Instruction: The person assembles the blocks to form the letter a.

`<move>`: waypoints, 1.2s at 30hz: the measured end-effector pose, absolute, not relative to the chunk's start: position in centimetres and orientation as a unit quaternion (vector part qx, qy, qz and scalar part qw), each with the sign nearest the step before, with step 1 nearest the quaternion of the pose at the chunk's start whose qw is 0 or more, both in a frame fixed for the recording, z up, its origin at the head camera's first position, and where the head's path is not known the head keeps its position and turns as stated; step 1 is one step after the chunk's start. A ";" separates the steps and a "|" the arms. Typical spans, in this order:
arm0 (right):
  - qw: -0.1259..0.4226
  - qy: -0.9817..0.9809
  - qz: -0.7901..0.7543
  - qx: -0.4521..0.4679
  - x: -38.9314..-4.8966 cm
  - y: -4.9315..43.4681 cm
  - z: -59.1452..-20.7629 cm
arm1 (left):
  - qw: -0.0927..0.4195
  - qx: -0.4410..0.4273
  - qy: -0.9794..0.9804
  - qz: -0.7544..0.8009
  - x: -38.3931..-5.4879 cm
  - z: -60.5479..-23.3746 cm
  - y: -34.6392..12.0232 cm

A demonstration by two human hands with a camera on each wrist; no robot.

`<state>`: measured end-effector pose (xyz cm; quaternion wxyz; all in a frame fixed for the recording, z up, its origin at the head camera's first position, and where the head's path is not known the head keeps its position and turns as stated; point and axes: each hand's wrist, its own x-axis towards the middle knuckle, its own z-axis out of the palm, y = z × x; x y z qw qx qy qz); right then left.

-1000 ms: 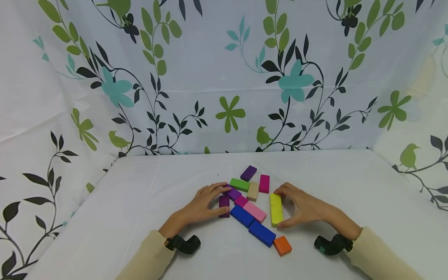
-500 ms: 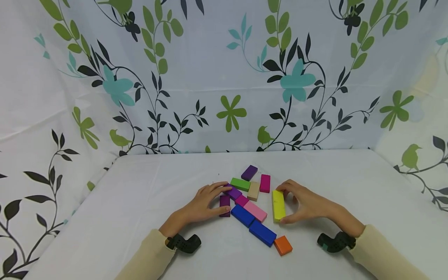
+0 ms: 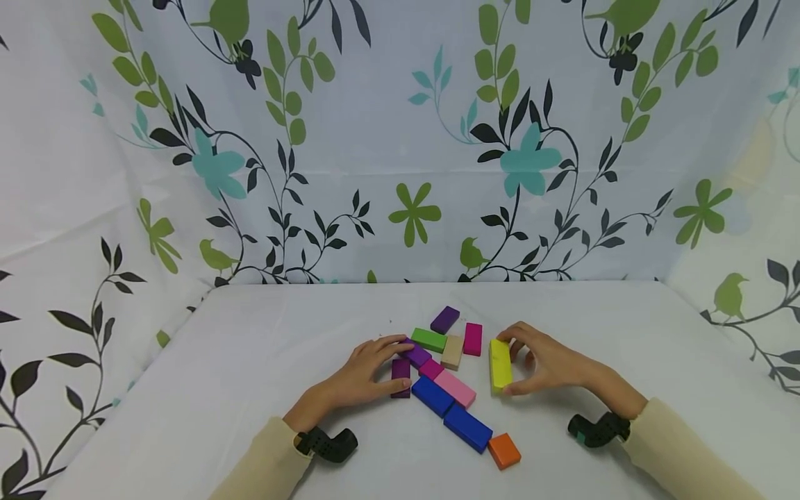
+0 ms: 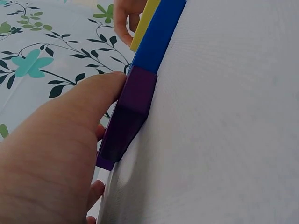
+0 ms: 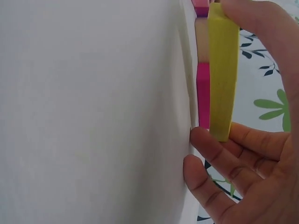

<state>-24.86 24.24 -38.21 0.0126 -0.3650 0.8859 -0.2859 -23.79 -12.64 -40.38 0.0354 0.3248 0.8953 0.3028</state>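
Observation:
Between thumb and fingers, my right hand (image 3: 546,361) pinches a yellow block (image 3: 500,367) by its two ends, to the right of the other blocks. The right wrist view shows the thumb on one end of the yellow block (image 5: 223,74) and fingers at the other. My left hand (image 3: 356,378) lies at the left side of the block group. Its thumb touches a dark purple block (image 3: 400,369), while its fingertips reach a purple block (image 3: 417,355). In the left wrist view the thumb lies against the dark purple block (image 4: 135,93).
A slanting row continues with a magenta block (image 3: 431,369), a pink one (image 3: 455,389), two blue blocks (image 3: 467,428) and an orange block (image 3: 503,451). Behind lie green (image 3: 428,339), beige (image 3: 453,352), magenta (image 3: 473,339) and dark purple (image 3: 445,319) blocks. A patterned curtain (image 3: 375,139) hangs behind the white table.
My right hand has moved the yellow block slightly right and away from me, off from the pink block. The left hand stays in place. The head view has tilted a little upward.

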 end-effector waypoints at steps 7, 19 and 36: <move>0.020 0.892 -0.285 -0.349 -25.9 24.7 -38.3 | 0.038 0.323 0.897 0.300 -23.8 -40.6 -12.7; 0.033 0.894 -0.297 -0.335 -27.2 25.0 -38.0 | 0.039 0.324 0.897 0.298 -23.9 -40.5 -12.6; 0.094 0.900 -0.297 -0.305 -29.6 25.6 -37.5 | 0.040 0.328 0.895 0.300 -23.9 -40.4 -12.7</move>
